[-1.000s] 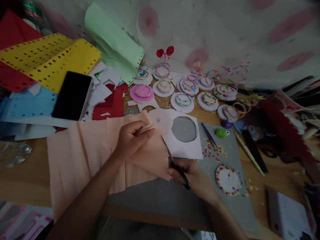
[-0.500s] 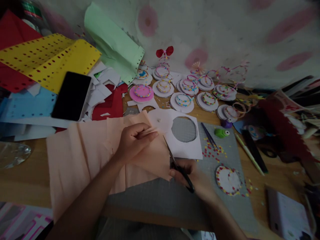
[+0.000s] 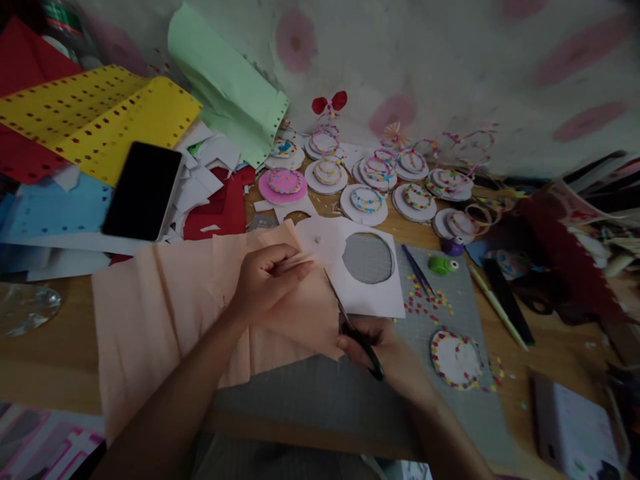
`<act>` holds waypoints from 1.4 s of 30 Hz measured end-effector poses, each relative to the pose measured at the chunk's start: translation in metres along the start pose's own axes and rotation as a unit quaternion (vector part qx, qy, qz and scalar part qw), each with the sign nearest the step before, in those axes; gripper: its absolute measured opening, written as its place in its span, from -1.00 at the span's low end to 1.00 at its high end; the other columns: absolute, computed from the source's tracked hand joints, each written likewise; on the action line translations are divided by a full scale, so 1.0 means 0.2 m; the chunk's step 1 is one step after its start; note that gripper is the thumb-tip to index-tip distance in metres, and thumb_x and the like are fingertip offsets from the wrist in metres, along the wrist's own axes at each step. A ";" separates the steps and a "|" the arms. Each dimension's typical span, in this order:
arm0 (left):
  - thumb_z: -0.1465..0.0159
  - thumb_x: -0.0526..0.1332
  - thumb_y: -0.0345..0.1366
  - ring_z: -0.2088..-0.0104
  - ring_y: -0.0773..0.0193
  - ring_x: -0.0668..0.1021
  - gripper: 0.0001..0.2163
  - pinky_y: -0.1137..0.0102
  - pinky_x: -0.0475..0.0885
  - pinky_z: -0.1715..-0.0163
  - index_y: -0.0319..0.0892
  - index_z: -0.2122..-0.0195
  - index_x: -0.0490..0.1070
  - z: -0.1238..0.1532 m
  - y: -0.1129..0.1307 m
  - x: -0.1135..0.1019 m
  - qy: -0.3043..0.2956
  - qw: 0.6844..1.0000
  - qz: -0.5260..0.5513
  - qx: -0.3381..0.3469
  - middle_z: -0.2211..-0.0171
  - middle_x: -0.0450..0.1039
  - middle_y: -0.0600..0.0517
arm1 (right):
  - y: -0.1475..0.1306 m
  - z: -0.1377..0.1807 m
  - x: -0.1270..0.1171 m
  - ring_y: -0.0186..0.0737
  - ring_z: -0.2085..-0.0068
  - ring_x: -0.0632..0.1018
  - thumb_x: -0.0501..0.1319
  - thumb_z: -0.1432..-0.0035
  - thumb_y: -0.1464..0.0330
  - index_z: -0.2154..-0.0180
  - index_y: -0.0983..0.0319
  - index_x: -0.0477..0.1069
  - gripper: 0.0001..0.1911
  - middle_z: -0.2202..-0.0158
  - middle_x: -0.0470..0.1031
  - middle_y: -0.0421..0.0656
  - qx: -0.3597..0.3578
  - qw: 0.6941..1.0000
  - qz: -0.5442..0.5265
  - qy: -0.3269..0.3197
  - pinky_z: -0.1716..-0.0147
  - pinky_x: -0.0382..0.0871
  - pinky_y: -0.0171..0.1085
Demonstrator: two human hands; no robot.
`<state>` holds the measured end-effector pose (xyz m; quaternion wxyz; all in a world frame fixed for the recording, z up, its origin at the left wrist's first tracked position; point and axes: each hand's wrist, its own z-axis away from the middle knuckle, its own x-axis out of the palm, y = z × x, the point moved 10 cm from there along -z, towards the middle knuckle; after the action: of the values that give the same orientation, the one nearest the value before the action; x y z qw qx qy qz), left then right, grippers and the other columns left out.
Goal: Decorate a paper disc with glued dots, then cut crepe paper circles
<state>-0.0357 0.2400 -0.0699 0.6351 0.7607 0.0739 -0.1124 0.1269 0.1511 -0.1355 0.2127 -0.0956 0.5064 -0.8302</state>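
My left hand (image 3: 265, 280) is closed, pinching the folded far edge of a large peach paper sheet (image 3: 165, 313) that lies across the wooden table. My right hand (image 3: 377, 347) grips black-handled scissors (image 3: 350, 320), their blades pointing up-left along the sheet's right edge, just below my left fingers. Under the sheet's right part lies a grey cutting mat (image 3: 440, 320). A white card with a round hole (image 3: 367, 267) sits right beside the blades.
A black phone (image 3: 143, 191) rests on stacked coloured papers at the left, with a yellow punched sheet (image 3: 100, 113) and a green sheet (image 3: 225, 87). Several decorated round discs (image 3: 365, 200) stand at the back. A green punch (image 3: 443, 265), pens (image 3: 497, 307) and one decorated disc (image 3: 455, 360) lie right.
The scissors have crept slightly along the peach sheet's edge while my left hand keeps its pinch. Everything else has stayed in place.
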 end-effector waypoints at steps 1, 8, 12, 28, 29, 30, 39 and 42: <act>-0.15 0.31 -0.29 0.57 0.42 0.21 -0.75 0.50 0.09 0.60 -0.19 0.62 0.32 0.00 0.00 0.00 0.000 1.000 0.000 0.000 0.63 0.09 0.19 | 0.00 0.00 0.00 -0.45 0.60 0.05 0.31 0.01 0.07 0.66 0.21 0.15 -0.52 0.67 0.00 -0.35 0.000 1.000 0.000 0.000 0.64 -0.15 -0.36; -0.21 0.27 -0.20 0.56 0.39 0.25 -0.75 0.47 0.12 0.59 -0.18 0.57 0.37 0.01 -0.03 -0.01 -0.007 1.000 0.012 -0.004 0.61 0.18 0.15 | -0.01 0.00 -0.01 -0.46 0.59 0.04 0.33 0.04 0.05 0.66 0.21 0.15 -0.50 0.66 -0.01 -0.35 0.003 1.000 0.005 0.005 0.63 -0.16 -0.36; -0.20 0.28 -0.21 0.57 0.40 0.23 -0.74 0.47 0.09 0.60 -0.18 0.58 0.36 0.00 -0.04 0.00 -0.013 1.000 0.017 -0.005 0.62 0.13 0.17 | -0.03 0.00 0.00 -0.45 0.57 0.05 0.33 0.06 0.02 0.66 0.20 0.12 -0.47 0.64 -0.02 -0.35 -0.007 1.000 -0.008 -0.005 0.62 -0.13 -0.37; -0.21 0.27 -0.23 0.59 0.41 0.20 -0.73 0.46 0.07 0.61 -0.17 0.59 0.32 0.01 -0.04 0.01 -0.023 0.999 0.022 -0.011 0.63 0.08 0.19 | -0.04 -0.02 0.01 -0.47 0.61 0.05 0.30 -0.03 0.10 0.62 0.22 0.19 -0.55 0.66 0.04 -0.37 -0.027 0.999 -0.012 -0.028 0.63 -0.11 -0.37; -0.21 0.28 -0.23 0.58 0.40 0.21 -0.74 0.46 0.07 0.61 -0.17 0.58 0.34 0.01 -0.04 0.01 -0.023 1.000 0.019 -0.011 0.63 0.10 0.18 | -0.04 -0.03 0.01 -0.47 0.60 0.05 0.31 -0.03 0.10 0.62 0.22 0.19 -0.55 0.66 0.04 -0.37 -0.026 0.999 -0.013 -0.029 0.63 -0.11 -0.37; -0.21 0.28 -0.23 0.58 0.40 0.22 -0.75 0.46 0.08 0.61 -0.17 0.58 0.35 0.01 -0.05 0.01 -0.022 1.000 0.016 -0.011 0.63 0.12 0.18 | -0.04 -0.03 0.01 -0.47 0.60 0.05 0.31 -0.04 0.11 0.62 0.22 0.19 -0.55 0.66 0.03 -0.37 -0.025 0.999 -0.014 -0.029 0.63 -0.11 -0.37; -0.20 0.29 -0.22 0.59 0.39 0.25 -0.80 0.46 0.11 0.62 -0.17 0.53 0.44 0.01 -0.04 0.01 -0.013 1.000 0.003 -0.007 0.63 0.21 0.16 | -0.02 -0.02 0.00 -0.47 0.59 0.03 0.32 -0.03 0.12 0.62 0.21 0.14 -0.53 0.64 -0.01 -0.37 -0.014 1.000 -0.009 -0.026 0.62 -0.14 -0.37; -0.20 0.29 -0.22 0.58 0.39 0.26 -0.80 0.46 0.12 0.61 -0.17 0.54 0.44 0.01 -0.04 0.00 -0.013 1.000 0.001 -0.007 0.63 0.22 0.16 | -0.02 -0.02 0.00 -0.46 0.58 0.02 0.33 -0.03 0.13 0.62 0.21 0.15 -0.54 0.64 0.00 -0.37 -0.012 1.000 -0.008 -0.027 0.61 -0.13 -0.37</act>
<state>-0.0368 0.2394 -0.0771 0.6415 0.7546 0.0662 -0.1209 0.1238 0.1561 -0.1347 0.2189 -0.1244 0.5099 -0.8226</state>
